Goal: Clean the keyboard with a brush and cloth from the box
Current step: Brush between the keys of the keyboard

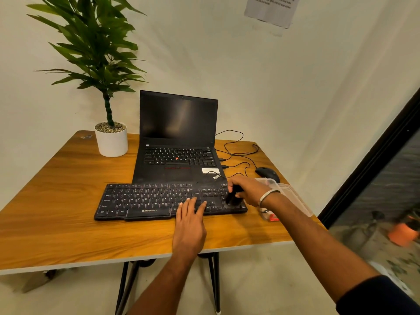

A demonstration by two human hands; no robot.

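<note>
A black keyboard (150, 201) lies on the wooden table (68, 223) in front of an open laptop. My left hand (189, 223) rests flat on the keyboard's lower right part, fingers straight on the keys. My right hand (246, 189) grips a black brush (234, 197) over the keyboard's right end, bristles down on the keys. A clear plastic box (293, 198) sits at the table's right edge, partly hidden behind my right forearm. No cloth is visible.
A black laptop (178, 142) stands open behind the keyboard. A potted plant (111, 137) is at the back left. A black mouse (267, 173) and loose cables (236, 151) lie at the back right. A dark door frame runs along the right.
</note>
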